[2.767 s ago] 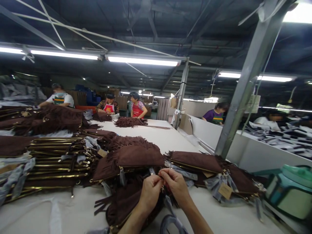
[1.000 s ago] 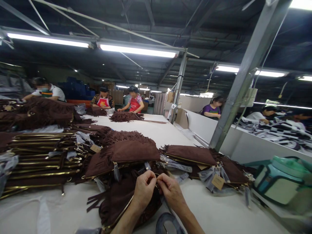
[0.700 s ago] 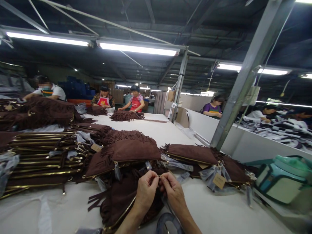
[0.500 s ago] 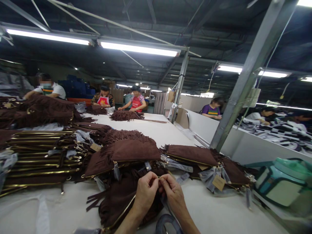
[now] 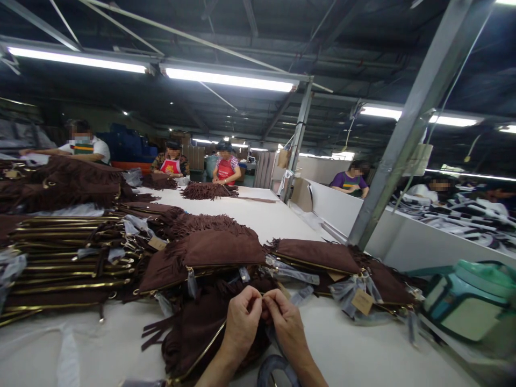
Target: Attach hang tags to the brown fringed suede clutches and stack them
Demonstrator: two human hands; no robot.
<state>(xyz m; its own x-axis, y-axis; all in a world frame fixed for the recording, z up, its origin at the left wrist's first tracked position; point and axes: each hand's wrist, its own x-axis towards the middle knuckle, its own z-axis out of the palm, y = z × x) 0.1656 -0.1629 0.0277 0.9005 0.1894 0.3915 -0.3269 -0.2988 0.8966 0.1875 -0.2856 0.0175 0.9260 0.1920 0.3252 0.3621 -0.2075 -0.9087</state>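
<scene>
My left hand (image 5: 244, 317) and my right hand (image 5: 284, 317) meet fingertip to fingertip above a dark brown fringed bag (image 5: 197, 322). Both are closed in a pinch, and what sits between the fingers is too small and hidden to make out. The bag lies on the white table with its gold zipper (image 5: 205, 349) facing me and strips of fringe out to the left. Below my right hand is a grey ring-shaped object (image 5: 278, 368), partly cut off by the frame's lower edge. Just beyond my hands rests another brown bag (image 5: 226, 248) with wrapped zipper pulls.
Stacked brown bags with gold zippers (image 5: 72, 263) fill the left side. More brown bags (image 5: 318, 255) lie to the right, one with a tan tag (image 5: 362, 302). A green-and-white bag (image 5: 463, 301) stands at the right edge near a metal post (image 5: 403, 134). Several co-workers sit beyond.
My hands stay pinched together in nearly the same spot. At the far left a co-worker's arm has stretched out leftward; another co-worker in a red apron has drawn an arm in.
</scene>
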